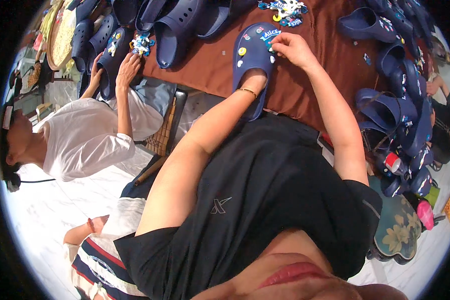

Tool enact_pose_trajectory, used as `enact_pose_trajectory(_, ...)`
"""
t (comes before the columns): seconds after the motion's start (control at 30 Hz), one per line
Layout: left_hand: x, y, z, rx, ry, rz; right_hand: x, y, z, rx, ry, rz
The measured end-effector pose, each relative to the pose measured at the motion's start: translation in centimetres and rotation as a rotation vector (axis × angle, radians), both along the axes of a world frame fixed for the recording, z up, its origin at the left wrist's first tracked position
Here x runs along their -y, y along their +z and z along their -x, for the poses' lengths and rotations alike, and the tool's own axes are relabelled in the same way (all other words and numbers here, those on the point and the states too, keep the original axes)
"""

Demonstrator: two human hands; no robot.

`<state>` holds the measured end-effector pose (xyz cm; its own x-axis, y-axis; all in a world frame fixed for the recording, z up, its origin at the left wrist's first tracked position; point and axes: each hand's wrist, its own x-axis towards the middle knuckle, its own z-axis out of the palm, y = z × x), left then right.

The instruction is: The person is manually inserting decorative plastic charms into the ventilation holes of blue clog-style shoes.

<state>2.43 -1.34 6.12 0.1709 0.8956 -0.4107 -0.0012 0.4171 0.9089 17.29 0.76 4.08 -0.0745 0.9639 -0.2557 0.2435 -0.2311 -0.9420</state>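
A navy blue clog (252, 48) lies toe-away on the brown cloth, with several shoe charms on its upper, among them a yellow round one, white ones and a blue lettered tag (270, 35). My left hand (255, 80) reaches in through the foot opening; its fingers are hidden inside the clog. At the clog's right edge my right hand (292, 48) is closed in a pinch on a small greenish shoe charm (271, 46), partly covered by the fingertips. Beyond the toe sits a pile of loose shoe charms (285, 11).
Brown cloth (200, 67) covers the table. Navy clogs (180, 32) stand along the far left, and more are heaped at right (385, 107). At left a co-worker in a white shirt (85, 137) handles another clog (114, 57) beside a second charm pile (142, 45).
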Motion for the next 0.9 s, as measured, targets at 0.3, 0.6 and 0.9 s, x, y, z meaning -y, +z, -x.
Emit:
enact_pose_trajectory(0.3,-2.4,-6.9,1.9,-0.451,-0.299,-0.313,-3.7,0.0,0.8,0.154,0.26,0.089)
enact_pose_trajectory(0.6,0.8,-3.8,1.8,-0.571,-0.408,-0.149,-3.1,-0.7,-0.7,0.517,0.212,0.048)
enact_pose_trajectory(0.9,-0.1,-13.5,-0.4,-0.575,-0.362,-0.365,-1.5,-2.5,-1.6,0.209,0.095,0.073)
